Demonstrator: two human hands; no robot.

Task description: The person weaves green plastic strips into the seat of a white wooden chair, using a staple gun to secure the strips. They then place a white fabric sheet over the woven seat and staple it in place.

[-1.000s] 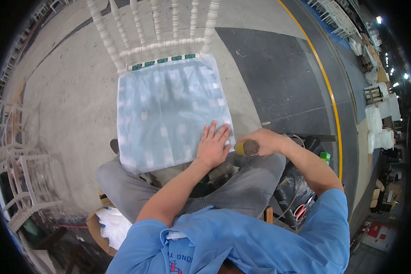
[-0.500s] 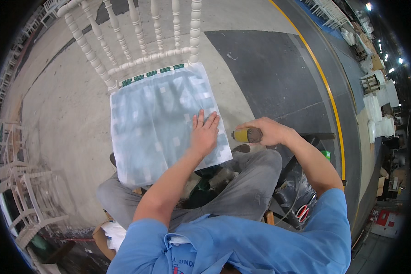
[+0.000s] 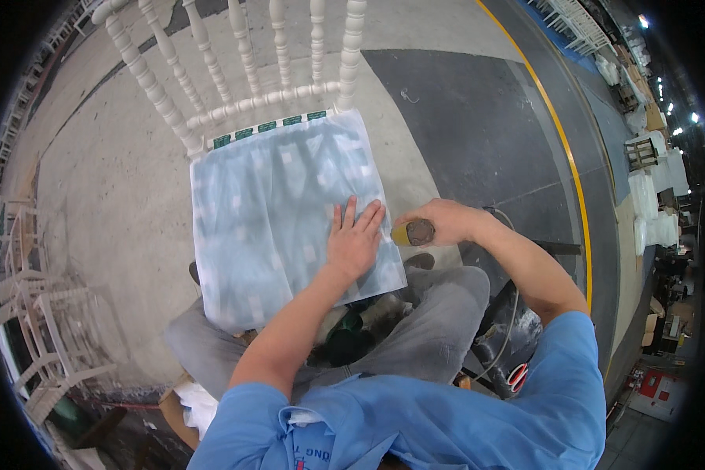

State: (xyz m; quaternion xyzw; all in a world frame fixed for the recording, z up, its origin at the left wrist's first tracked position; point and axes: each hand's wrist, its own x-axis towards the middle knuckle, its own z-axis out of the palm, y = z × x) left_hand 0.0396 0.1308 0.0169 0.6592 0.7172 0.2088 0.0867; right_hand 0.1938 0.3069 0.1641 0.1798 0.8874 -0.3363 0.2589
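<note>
A white chair with turned spindles (image 3: pixel 252 55) stands before me, its seat covered by a thin, pale translucent sheet (image 3: pixel 243 204). Under the sheet, lighter square patches show through. My left hand (image 3: pixel 354 243) lies flat near the seat's right edge, fingers spread and pressing on the cover. In my right hand (image 3: pixel 446 222) is a yellow air staple gun (image 3: pixel 417 232) with a round dark cap, gripped with its nose against or very close to the seat's right side. The tool's tip is hidden from above.
An air hose (image 3: pixel 512 321) hangs by my right arm. Red-handled scissors (image 3: pixel 517 377) lie beside my right leg. Unfinished chair frames (image 3: pixel 43 313) stand at the left. A cardboard box (image 3: pixel 178 415) with white material sits near my left hip. Wrapped furniture (image 3: pixel 650 196) lines the far right.
My right hand has brought the staple gun left, from beside the seat to its right edge. My left hand stays flat on the cover. The whole view has shifted slightly.
</note>
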